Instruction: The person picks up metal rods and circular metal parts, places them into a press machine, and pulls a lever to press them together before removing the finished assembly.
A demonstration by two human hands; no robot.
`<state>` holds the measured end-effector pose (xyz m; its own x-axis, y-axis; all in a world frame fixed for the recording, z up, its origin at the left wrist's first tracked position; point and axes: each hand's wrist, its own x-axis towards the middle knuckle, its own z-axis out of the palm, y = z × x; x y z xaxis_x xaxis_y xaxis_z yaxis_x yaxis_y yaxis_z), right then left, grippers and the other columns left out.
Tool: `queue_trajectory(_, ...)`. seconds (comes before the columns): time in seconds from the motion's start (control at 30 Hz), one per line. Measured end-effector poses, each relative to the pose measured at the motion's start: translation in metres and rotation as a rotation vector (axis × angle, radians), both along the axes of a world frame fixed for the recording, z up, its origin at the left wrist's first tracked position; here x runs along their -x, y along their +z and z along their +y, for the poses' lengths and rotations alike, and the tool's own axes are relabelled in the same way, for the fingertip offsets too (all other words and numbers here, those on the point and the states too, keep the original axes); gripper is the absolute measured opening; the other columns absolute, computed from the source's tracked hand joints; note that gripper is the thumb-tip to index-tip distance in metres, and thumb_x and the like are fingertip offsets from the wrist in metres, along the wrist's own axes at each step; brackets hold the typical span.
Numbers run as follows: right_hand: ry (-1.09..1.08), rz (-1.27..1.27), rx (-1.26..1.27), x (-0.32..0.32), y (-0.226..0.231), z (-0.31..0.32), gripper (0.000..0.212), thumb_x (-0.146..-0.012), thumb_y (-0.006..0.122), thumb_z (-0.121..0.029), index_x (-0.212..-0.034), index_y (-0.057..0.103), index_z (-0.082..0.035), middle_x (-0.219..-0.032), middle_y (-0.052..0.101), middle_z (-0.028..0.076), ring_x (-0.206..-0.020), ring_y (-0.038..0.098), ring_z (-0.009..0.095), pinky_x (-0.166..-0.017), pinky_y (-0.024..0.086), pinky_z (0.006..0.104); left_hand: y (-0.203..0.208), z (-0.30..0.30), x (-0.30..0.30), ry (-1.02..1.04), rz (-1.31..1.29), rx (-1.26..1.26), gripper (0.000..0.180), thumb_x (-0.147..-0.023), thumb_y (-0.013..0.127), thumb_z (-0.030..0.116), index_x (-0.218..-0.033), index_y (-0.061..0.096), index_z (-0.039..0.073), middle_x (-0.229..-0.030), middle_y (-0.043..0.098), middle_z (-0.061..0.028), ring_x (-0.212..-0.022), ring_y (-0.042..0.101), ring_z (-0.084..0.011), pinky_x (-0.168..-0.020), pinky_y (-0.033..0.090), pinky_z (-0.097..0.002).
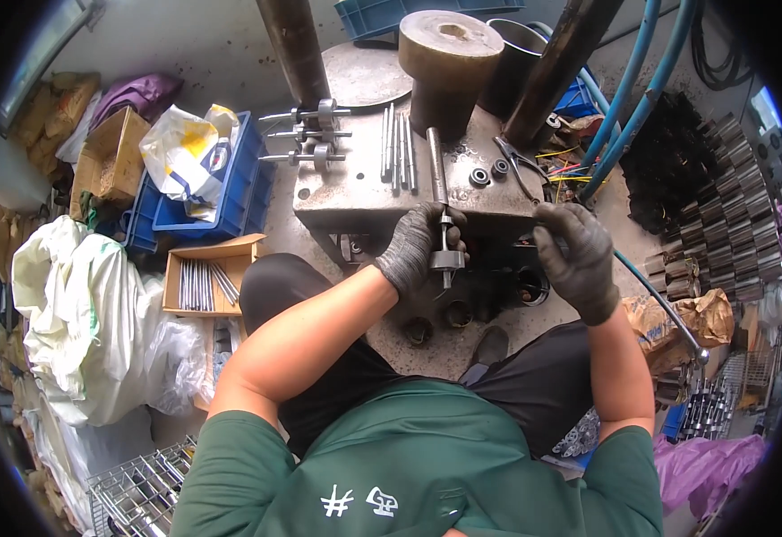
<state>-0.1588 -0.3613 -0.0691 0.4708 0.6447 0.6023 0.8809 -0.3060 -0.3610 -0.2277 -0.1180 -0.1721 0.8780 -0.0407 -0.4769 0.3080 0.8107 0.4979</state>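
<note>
My left hand [419,246], in a dark grey glove, is closed around a metal shaft with a thick disc [447,260] near its lower end. The shaft points down past the table's front edge. Just beyond that hand, a plain metal rod [435,166] runs away across the metal table [359,195]; whether it touches the shaft is hidden. My right hand [579,259], gloved too, hovers off the table's right front corner. Its fingers are bent, with a gap between thumb and forefinger and nothing visible there. Closest to it are pliers [518,168] and two bearings [479,177].
Several slim rods [397,152] and shafts with discs [322,157] lie on the table. Behind stand a heavy round metal block [449,45] and columns [292,54]. Left are a blue crate [246,179] and a carton of rods [221,309]. Blue hoses [650,80] hang at right.
</note>
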Motion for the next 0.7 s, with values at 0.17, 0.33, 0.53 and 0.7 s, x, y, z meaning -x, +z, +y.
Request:
queue_trajectory(0.17, -0.005, 0.461, 0.069, -0.012, -0.071, 0.021, 0.023, -0.096, 0.074, -0.006, -0.117, 0.074, 0.001, -0.102, 0.077, 0.015, -0.094, 0.076, 0.028, -0.086, 0.060, 0.0361, -0.005, 0.004, -0.010, 0.031, 0.125, -0.077, 0.036, -0.104, 0.047, 0.033, -0.102, 0.067, 0.003, -0.067, 0.061, -0.0045, -0.060, 0.064, -0.0241, -0.064, 0.063, -0.0431)
queue_trajectory(0.33, 0.066, 0.468, 0.087, -0.014, -0.090, 0.027, 0.023, -0.095, 0.075, -0.008, -0.116, 0.074, 0.002, -0.101, 0.076, 0.018, -0.093, 0.076, 0.031, -0.084, 0.060, 0.0378, -0.009, 0.008, -0.013, 0.008, 0.158, -0.056, 0.044, -0.108, 0.046, 0.040, -0.099, 0.067, 0.003, -0.066, 0.060, -0.0037, -0.059, 0.064, -0.0233, -0.063, 0.063, -0.0435)
queue_trajectory(0.53, 0.052, 0.688, -0.020, -0.005, -0.095, 0.040, 0.022, -0.098, 0.075, -0.010, -0.116, 0.074, 0.002, -0.101, 0.077, 0.014, -0.093, 0.074, 0.022, -0.084, 0.059, 0.0353, -0.015, 0.005, 0.011, -0.068, 0.175, -0.114, 0.050, -0.109, 0.056, 0.054, -0.100, 0.067, 0.006, -0.064, 0.060, -0.0024, -0.057, 0.065, -0.0219, -0.066, 0.063, -0.0428)
queue_trajectory(0.7, 0.043, 1.185, -0.146, 0.014, -0.094, 0.040, 0.031, -0.108, 0.067, -0.022, -0.133, 0.068, -0.003, -0.100, 0.076, 0.006, -0.091, 0.072, 0.014, -0.082, 0.059, 0.0308, -0.012, -0.009, 0.043, -0.058, -0.004, -0.107, 0.043, -0.110, 0.060, 0.048, -0.104, 0.067, 0.005, -0.069, 0.059, -0.0031, -0.065, 0.066, -0.0208, -0.070, 0.061, -0.0404)
